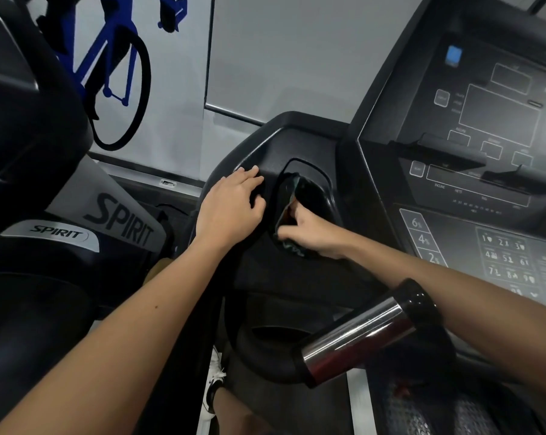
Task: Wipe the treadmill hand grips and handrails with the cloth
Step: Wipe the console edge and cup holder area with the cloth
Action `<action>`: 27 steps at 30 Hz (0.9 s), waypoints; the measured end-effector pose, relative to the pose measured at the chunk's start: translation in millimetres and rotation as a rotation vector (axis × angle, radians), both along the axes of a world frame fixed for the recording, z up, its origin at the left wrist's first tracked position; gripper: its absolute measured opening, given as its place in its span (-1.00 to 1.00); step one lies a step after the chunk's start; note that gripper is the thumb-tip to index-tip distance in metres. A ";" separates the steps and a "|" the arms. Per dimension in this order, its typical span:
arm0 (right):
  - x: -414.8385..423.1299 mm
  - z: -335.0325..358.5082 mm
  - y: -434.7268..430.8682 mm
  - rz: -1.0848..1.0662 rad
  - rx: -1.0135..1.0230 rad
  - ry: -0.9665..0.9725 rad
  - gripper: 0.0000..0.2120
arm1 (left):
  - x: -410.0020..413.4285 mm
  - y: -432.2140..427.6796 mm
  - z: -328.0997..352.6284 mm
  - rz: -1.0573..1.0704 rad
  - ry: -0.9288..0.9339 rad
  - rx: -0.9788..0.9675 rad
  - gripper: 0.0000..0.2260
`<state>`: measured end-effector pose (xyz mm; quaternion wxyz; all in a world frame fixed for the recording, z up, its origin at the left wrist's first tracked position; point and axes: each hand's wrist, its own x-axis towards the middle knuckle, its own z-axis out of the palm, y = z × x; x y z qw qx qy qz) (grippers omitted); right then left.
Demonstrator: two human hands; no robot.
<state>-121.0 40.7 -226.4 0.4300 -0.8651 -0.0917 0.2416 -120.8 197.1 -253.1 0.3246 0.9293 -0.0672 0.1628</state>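
My right hand reaches into the cup-holder recess on the left side of the black treadmill console and is closed on a dark cloth bunched inside it. My left hand rests flat on the black console rim just left of the recess, fingers spread, holding nothing. A chrome pulse hand grip with black end caps juts out in the lower middle, below my right forearm. The black handrail curves under it.
The control panel with number keys fills the right side. A neighbouring black machine marked SPIRIT stands at the left. A wall poster with a blue bicycle hangs behind. A white shoe shows on the floor at the bottom.
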 end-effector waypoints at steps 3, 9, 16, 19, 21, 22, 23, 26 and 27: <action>-9.8 21.3 -22.1 0.380 -0.321 -0.157 -0.75 | 0.2 0.4 0.0 -0.005 0.001 -0.002 -0.62; -13.8 49.6 -28.5 0.700 -0.792 -0.355 -0.76 | 0.6 0.6 -1.3 -0.009 0.002 -0.010 -0.62; -4.6 28.5 -4.2 0.257 -0.318 0.232 -0.70 | 1.4 1.2 -1.3 -0.012 -0.003 -0.002 -0.62; -5.3 40.5 -8.8 0.380 -0.533 0.181 -0.73 | 0.8 1.2 -1.2 -0.017 0.002 -0.006 -0.62; -8.6 57.3 -14.5 0.612 -0.717 0.003 -0.86 | 0.7 1.1 -1.2 -0.015 0.007 -0.008 -0.62; -8.8 62.2 -18.3 0.707 -0.789 -0.114 -0.87 | 0.9 1.4 -1.0 -0.014 0.007 -0.008 -0.62; -9.0 64.5 -20.7 0.757 -0.820 -0.183 -0.83 | 1.1 1.6 -0.9 -0.011 0.006 -0.009 -0.62; -8.7 57.2 -14.9 0.668 -0.676 -0.125 -0.77 | 2.1 1.4 -0.7 -0.011 0.006 -0.013 -0.62; -9.9 51.5 -8.9 0.607 -0.581 -0.062 -0.78 | 2.4 1.7 -0.6 -0.013 0.009 -0.016 -0.62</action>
